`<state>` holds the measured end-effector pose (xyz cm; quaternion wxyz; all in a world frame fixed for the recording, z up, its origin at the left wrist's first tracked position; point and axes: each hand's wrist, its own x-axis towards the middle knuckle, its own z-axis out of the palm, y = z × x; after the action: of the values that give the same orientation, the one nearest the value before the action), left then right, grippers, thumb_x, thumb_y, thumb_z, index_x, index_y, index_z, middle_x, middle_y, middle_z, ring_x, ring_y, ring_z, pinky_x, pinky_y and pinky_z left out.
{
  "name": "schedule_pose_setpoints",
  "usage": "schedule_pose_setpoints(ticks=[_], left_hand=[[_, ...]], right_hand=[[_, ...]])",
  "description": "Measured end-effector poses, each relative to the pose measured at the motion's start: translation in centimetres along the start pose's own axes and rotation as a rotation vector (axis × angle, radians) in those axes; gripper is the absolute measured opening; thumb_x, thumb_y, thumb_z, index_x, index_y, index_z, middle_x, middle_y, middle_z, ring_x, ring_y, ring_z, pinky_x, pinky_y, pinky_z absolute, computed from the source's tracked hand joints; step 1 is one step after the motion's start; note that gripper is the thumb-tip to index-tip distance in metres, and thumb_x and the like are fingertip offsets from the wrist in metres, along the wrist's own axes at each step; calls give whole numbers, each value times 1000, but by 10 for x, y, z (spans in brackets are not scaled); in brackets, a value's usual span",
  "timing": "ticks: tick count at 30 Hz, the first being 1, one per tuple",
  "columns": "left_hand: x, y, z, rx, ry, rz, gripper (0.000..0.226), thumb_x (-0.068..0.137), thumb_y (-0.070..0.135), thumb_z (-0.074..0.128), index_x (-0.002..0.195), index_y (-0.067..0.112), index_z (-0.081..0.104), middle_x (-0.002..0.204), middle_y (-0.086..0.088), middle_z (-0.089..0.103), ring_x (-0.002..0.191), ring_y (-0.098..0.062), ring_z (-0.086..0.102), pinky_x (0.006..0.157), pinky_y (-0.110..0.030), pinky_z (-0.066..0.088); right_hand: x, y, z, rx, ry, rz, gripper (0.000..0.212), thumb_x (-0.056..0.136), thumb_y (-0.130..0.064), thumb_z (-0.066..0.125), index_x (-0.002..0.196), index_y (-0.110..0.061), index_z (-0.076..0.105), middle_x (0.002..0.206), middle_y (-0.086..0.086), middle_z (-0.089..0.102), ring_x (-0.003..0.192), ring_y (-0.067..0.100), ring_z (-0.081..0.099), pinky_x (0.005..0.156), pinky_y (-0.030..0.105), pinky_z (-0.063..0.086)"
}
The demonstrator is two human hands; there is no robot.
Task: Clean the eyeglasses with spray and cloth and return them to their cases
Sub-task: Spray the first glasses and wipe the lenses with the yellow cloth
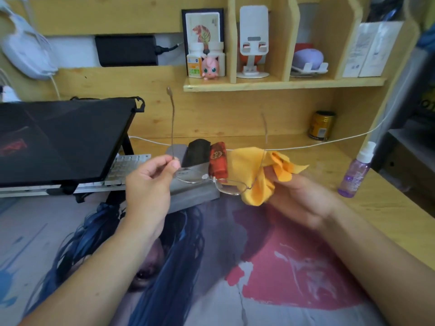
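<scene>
Above the desk mat [282, 267], the left hand [148, 184] pinches the eyeglasses [211, 181] at one temple. The right hand [299, 198] grips a yellow cloth [249, 170] around the other lens. Cases [207, 161] lie just behind; the spray bottle [356, 172] stands near the desk's right edge.

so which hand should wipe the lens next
Right. The right hand already holds the yellow cloth against one lens of the glasses; the left hand pinches the frame's other end, steadying it.
</scene>
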<state>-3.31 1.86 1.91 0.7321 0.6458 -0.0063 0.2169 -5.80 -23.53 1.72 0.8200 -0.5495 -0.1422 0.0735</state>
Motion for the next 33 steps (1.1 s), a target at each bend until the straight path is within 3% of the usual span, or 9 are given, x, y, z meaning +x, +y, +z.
schedule_pose_setpoints(ticks=[3, 5, 8, 11, 15, 19, 21, 27, 33], left_hand=[[0, 0, 0, -61, 14, -102, 13, 90, 8, 72, 93, 21, 75, 83, 13, 76, 92, -2, 68, 102, -26, 49], [2, -1, -1, -72, 6, -157, 14, 90, 9, 73, 88, 22, 76, 83, 11, 76, 91, -8, 67, 103, -30, 49], [4, -1, -4, -28, -51, -202, 12, 89, 11, 74, 85, 22, 78, 86, 5, 75, 87, -12, 65, 101, -32, 50], [1, 0, -2, 50, -102, -176, 11, 89, 13, 75, 90, 24, 76, 91, 5, 76, 88, -8, 69, 92, -21, 49], [-1, 2, 1, 97, -147, -121, 15, 88, 12, 75, 85, 27, 74, 80, 14, 76, 80, 7, 68, 71, -5, 46], [1, 3, -3, 160, -198, -83, 15, 88, 12, 75, 85, 26, 74, 76, 12, 76, 77, 5, 68, 70, -2, 46], [3, 3, -5, 211, -245, -69, 8, 89, 13, 74, 90, 21, 76, 75, 9, 75, 76, 0, 68, 73, -5, 47], [4, 6, -7, 271, -311, -36, 5, 88, 14, 75, 92, 17, 77, 80, 4, 75, 77, -4, 65, 83, -16, 48], [0, 9, -8, 337, -382, -38, 16, 88, 8, 74, 80, 21, 79, 90, -10, 76, 82, -11, 66, 89, -27, 50]], right_hand=[[-3, 3, 10, -144, -47, -27, 55, 77, -23, 81, 117, 9, 61, 116, 31, 57, 100, 40, 49, 81, 42, 45], [-4, 2, 18, -277, -67, -49, 46, 78, -19, 73, 117, 6, 67, 112, 39, 60, 82, 34, 49, 72, 35, 42], [-6, -6, 24, -265, -50, -40, 39, 84, -9, 64, 119, 8, 66, 109, 43, 60, 69, 30, 51, 66, 31, 45], [-11, -15, 24, -194, -81, -21, 34, 88, -9, 58, 115, 9, 65, 101, 21, 71, 67, 29, 55, 66, 33, 46], [-13, -26, 27, -142, -184, -56, 22, 93, -12, 60, 109, 2, 65, 87, -4, 70, 62, 17, 53, 65, 29, 42], [-11, -26, 25, -47, -159, -78, 47, 75, -30, 84, 113, -5, 70, 97, 9, 72, 77, 20, 66, 70, 34, 52], [-9, -29, 20, 20, -93, -104, 55, 72, -27, 87, 117, -2, 66, 100, 14, 72, 86, 26, 69, 77, 41, 54], [-10, -49, 5, 135, 12, -180, 84, 68, -24, 90, 137, 2, 49, 109, 13, 70, 100, 26, 69, 85, 41, 56], [-12, -60, -8, 248, 115, -232, 36, 91, -18, 63, 126, -15, 58, 122, 6, 62, 121, 25, 57, 108, 43, 46]])
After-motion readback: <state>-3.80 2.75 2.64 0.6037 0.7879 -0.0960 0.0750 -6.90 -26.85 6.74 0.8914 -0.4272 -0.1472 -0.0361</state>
